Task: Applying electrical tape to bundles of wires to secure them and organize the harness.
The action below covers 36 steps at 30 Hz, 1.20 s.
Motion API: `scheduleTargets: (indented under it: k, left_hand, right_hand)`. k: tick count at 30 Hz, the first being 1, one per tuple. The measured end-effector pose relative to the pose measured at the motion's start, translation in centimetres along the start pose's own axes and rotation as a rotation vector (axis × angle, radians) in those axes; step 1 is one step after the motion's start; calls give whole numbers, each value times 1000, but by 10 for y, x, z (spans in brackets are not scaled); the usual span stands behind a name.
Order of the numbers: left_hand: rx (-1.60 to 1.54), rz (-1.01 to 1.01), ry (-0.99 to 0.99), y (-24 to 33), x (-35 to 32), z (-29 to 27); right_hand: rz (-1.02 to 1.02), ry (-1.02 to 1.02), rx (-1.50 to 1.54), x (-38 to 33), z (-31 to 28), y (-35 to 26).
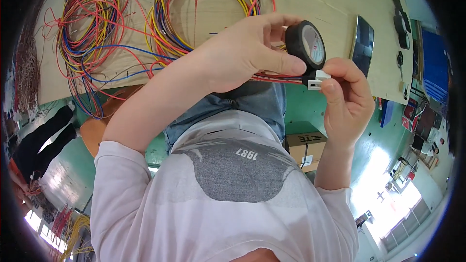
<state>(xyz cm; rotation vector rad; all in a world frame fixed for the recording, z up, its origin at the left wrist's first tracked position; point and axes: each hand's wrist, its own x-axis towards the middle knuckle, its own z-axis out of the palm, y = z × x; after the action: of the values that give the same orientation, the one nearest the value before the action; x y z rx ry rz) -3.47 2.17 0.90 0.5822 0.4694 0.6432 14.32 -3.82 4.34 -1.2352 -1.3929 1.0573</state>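
Left hand (242, 51) half-covers tape roll (306, 42), hiding wires (276, 77).

1. You are in a wiring workshop: coils of coloured wires (92, 34) lie spread over a large wooden board (320, 0).
2. More wire bundles (68, 223), a green floor (374, 140) and a cardboard box (306, 148) surround you.

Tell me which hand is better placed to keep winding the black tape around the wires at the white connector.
Probably the left hand: it grips the black tape roll against the wires, while the right hand pinches the white connector.
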Motion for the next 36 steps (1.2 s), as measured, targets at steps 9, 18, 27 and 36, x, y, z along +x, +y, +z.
scheduleTargets:
  k: [9, 18, 27, 36]
  left_hand:
    - [17, 0, 96, 0, 1, 7]
    - [98, -1, 119, 13, 1, 11]
    - [349, 47, 6, 18, -1, 21]
    - [1314, 874, 33, -11, -42, 16]
  right_hand:
    - [-139, -99, -86, -5, 1, -1]
    - [147, 25, 22, -5, 3, -2]
    - [309, 28, 153, -2, 0, 6]
    - [521, -5, 356, 14, 0, 1]
